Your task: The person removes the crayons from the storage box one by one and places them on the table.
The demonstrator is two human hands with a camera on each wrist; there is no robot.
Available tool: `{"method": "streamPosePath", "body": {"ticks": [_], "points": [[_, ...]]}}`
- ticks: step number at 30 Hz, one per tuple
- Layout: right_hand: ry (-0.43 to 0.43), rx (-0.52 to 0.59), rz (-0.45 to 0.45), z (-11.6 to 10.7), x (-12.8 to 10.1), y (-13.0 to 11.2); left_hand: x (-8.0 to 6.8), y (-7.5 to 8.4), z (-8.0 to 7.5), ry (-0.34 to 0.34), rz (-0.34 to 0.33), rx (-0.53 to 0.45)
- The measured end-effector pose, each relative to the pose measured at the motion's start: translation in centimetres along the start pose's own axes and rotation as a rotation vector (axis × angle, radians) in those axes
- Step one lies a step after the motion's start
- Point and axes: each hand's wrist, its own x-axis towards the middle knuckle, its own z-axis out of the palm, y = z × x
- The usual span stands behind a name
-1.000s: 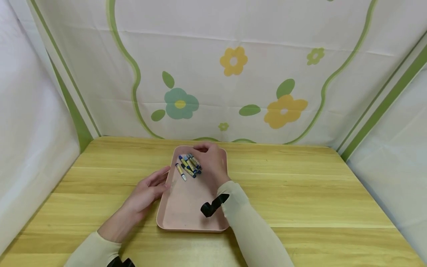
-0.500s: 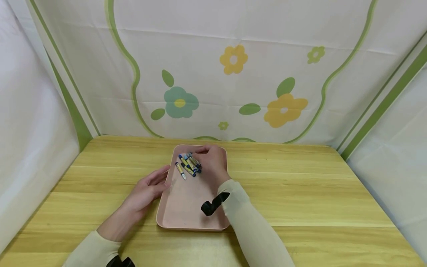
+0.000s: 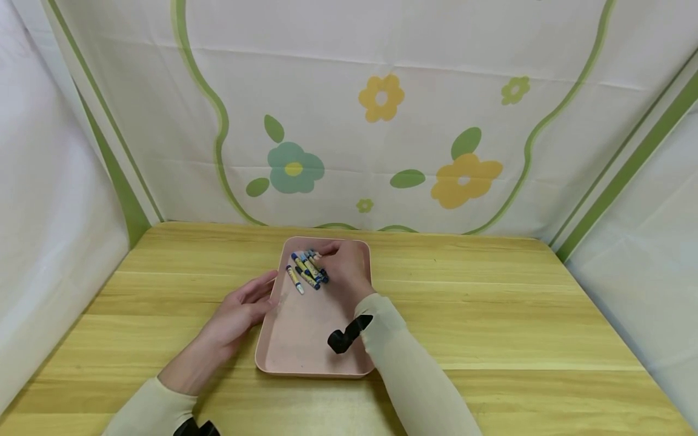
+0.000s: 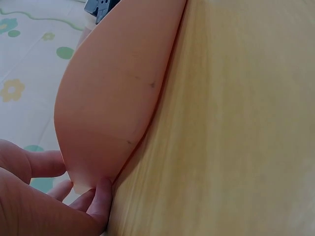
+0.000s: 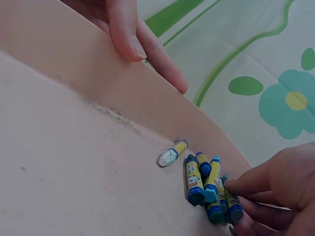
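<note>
The left hand (image 3: 238, 313) grips the left wall of the pink tray (image 3: 305, 339). Inside, toward the far end, a white-tipped crayon (image 3: 295, 279) lies just beside heaped crayons (image 3: 312, 269), whose right side the right hand (image 3: 347, 268) touches; whether it pinches one, I cannot tell.

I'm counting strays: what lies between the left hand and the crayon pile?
The tray's side wall, then one white-tipped crayon, lie between the left hand and the pile; the right wrist view shows this.

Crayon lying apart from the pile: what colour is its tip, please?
The crayon tip is white, seen best in the right wrist view.
</note>
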Motion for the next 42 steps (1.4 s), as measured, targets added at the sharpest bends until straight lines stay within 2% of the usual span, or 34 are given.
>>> {"method": "streamPosePath", "body": {"ticks": [8, 16, 24, 32, 42], "points": [[0.000, -0.025, -0.005, 0.06, 0.03, -0.04, -0.04, -0.01, -0.01, 0.005, -0.004, 0.001], [0.061, -0.145, -0.053, -0.02, -0.05, 0.06, -0.12, 0.05, -0.02, 0.009, -0.006, 0.006], [0.083, -0.107, -0.043, 0.01, -0.21, -0.03, -0.16, 0.06, -0.04, 0.010, -0.010, 0.012], [0.099, -0.063, -0.074, -0.18, -0.43, -0.39, -0.25, 0.09, -0.05, 0.008, -0.007, 0.018], [0.111, -0.093, -0.115, -0.48, -0.44, -0.60, -0.15, 0.05, -0.03, -0.001, -0.003, 0.010]]}}
